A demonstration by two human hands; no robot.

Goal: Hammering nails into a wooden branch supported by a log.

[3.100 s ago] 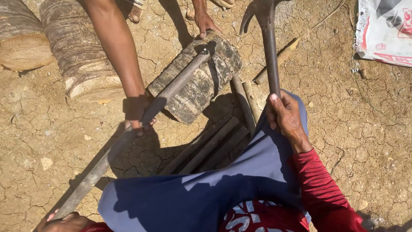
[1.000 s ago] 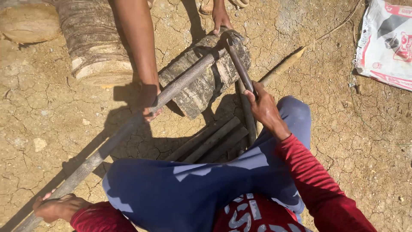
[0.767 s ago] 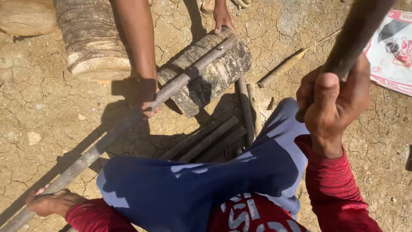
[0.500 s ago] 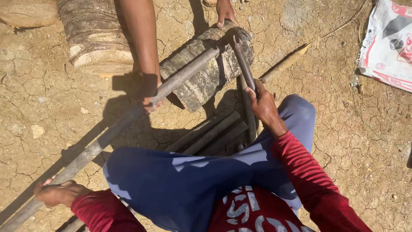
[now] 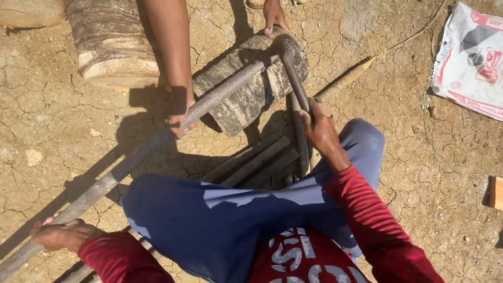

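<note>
A long, stiff, rough-looking metal rod (image 5: 157, 144), judged heavy, runs from the lower left up across a wood block (image 5: 251, 86) at centre top. Its near end is gripped by the left hand (image 5: 63, 234), fingers wrapped; a co-worker's hand (image 5: 178, 112) steadies it mid-length. A dark tool handle (image 5: 293, 78) is clasped by the right hand (image 5: 320, 131), fingers curled tight. Open dirt lies at right.

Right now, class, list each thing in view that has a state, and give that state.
Long rod: lying across the log, held.
Log: on its side on cracked earth.
Hammer: head down on the rod.
Left hand: gripping the rod.
Right hand: gripping the hammer.
</note>
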